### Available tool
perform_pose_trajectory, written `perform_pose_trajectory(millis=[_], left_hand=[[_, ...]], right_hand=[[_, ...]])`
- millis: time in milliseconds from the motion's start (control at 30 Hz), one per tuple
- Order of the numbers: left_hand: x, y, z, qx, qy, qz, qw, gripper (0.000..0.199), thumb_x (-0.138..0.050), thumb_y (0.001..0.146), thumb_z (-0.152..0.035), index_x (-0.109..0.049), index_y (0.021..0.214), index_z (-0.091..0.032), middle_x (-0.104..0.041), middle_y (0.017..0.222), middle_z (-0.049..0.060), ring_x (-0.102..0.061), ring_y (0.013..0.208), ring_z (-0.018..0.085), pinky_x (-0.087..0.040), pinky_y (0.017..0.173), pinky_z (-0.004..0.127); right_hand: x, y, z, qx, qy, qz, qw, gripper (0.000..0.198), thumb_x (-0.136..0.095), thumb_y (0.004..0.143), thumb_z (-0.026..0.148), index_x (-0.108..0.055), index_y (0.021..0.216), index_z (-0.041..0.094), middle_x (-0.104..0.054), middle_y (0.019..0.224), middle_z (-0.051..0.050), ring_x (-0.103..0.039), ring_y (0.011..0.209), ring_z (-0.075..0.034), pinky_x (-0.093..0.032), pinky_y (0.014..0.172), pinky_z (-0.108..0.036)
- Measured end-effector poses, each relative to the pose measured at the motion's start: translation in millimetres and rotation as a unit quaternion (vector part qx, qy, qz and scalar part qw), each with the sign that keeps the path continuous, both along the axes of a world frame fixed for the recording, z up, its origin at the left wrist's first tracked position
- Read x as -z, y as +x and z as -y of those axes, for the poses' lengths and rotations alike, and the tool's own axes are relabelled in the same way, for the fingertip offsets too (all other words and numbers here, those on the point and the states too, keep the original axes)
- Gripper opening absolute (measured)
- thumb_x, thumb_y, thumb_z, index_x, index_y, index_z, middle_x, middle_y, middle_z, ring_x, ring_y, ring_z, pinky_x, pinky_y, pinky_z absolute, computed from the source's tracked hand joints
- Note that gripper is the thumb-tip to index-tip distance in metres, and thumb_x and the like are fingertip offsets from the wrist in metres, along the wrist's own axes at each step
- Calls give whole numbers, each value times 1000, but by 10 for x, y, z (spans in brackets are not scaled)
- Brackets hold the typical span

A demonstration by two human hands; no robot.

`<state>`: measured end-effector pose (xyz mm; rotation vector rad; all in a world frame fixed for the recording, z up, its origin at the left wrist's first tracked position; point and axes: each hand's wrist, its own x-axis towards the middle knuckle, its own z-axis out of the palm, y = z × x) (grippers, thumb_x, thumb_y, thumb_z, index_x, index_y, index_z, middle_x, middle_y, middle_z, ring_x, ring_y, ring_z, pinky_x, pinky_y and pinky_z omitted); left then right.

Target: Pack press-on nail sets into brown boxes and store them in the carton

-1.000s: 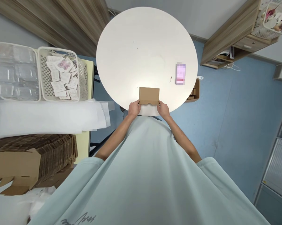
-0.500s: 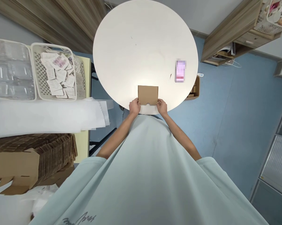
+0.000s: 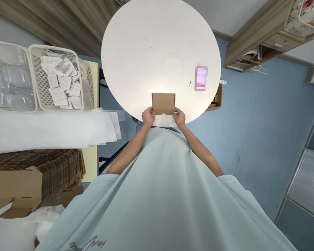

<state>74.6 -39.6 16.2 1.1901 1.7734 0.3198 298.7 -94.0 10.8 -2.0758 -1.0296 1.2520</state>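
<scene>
A small brown cardboard box (image 3: pixel 163 103) lies at the near edge of the round white table (image 3: pixel 157 45), its lid down and a rounded notch on the side facing me. My left hand (image 3: pixel 148 116) grips its near left corner, with thumb and fingers closed on the edge. At the near right corner my right hand (image 3: pixel 179 116) pinches the box the same way. The fingertips are partly hidden against the cardboard.
A blurred pink phone-like item (image 3: pixel 201 77) lies on the table's right. To the left are a white basket of cards (image 3: pixel 81 62), a tray of clear plastic containers (image 3: pixel 12 78), white sheets (image 3: pixel 52 130) and stacked flat cardboard (image 3: pixel 62 170). An open carton (image 3: pixel 219 101) stands beyond the table's right edge.
The box and both hands have shifted very slightly away from me and to the left. The notch at its near edge shows more plainly. Both hands stay at the same corners.
</scene>
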Motion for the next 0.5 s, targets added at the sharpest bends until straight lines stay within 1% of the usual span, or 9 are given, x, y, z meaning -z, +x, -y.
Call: perform_pose_trajectory(millis=[133,233,333,433,500], left_hand=[[-14,-15,11,-6,5,6,1000,50,-66,98,-8,-80,145,-17,-84,142,14,-83,124,34,-60,118,48],[-14,-8,10,-6,0,5,1000,51,-65,98,-8,-80,145,-18,-83,143,13,-83,124,34,-60,118,47],[-23,3,-17,2,-11,-5,1000,51,-65,98,-7,-81,146,-17,-84,141,15,-83,125,35,-59,119,48],[-73,-19,-52,3,-18,-13,1000,48,-68,99,-11,-82,144,-15,-84,140,18,-82,127,37,-59,120,50],[-145,-67,-55,-1,-5,-5,1000,43,-70,99,-15,-84,139,-15,-82,145,18,-82,128,36,-59,122,49]], right_hand=[[15,8,-28,-5,-14,13,1000,50,-65,102,26,-73,151,21,-84,140,-14,-84,115,-30,-65,115,-51],[52,-7,-86,-17,-26,42,999,49,-66,103,29,-73,150,20,-82,141,-15,-83,114,-30,-64,117,-53],[77,-26,-150,-29,-28,71,997,51,-65,102,28,-74,151,17,-79,144,-18,-81,116,-31,-63,120,-53],[45,-20,-186,-37,-14,65,997,50,-68,100,29,-77,147,15,-76,148,-20,-79,124,-32,-62,122,-53],[-32,9,-178,-39,12,36,999,47,-71,100,38,-80,142,16,-74,156,-20,-75,136,-33,-63,122,-53]])
